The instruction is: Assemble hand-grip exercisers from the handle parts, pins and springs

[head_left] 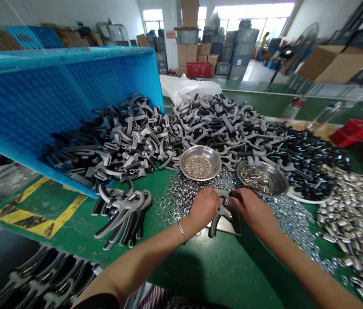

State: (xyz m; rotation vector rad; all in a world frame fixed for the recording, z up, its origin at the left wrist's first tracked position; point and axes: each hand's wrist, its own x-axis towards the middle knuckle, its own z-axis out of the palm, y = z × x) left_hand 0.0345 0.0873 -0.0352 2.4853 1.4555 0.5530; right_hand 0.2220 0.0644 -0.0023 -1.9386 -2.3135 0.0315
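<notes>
Between my hands, a grey-and-black hand grip strengthener (pixel 223 214) lies over a flat metal plate (pixel 234 227). My left hand (pixel 204 205) is closed at its upper left side, the fingertips partly hidden. On the other side my right hand (pixel 254 209) pinches a dark end of it, perhaps a black handle. Just beyond my hands stand a steel bowl of tiny brass-coloured parts (pixel 200 148) and a steel bowl of metal pins (pixel 282 182). Loose metal rings (pixel 166 208) spread left of my left hand. Several put-together hand grips (pixel 125 214) are stacked further left.
A blue crate (pixel 71 81) lies tipped at left, spilling grey handles (pixel 136 137). More handles are heaped behind the bowls. Black knobs with screws (pixel 310 159), metal cylinders (pixel 358 214) and small nuts (pixel 294 223) cover the right. A red bin (pixel 361 133) sits at far right.
</notes>
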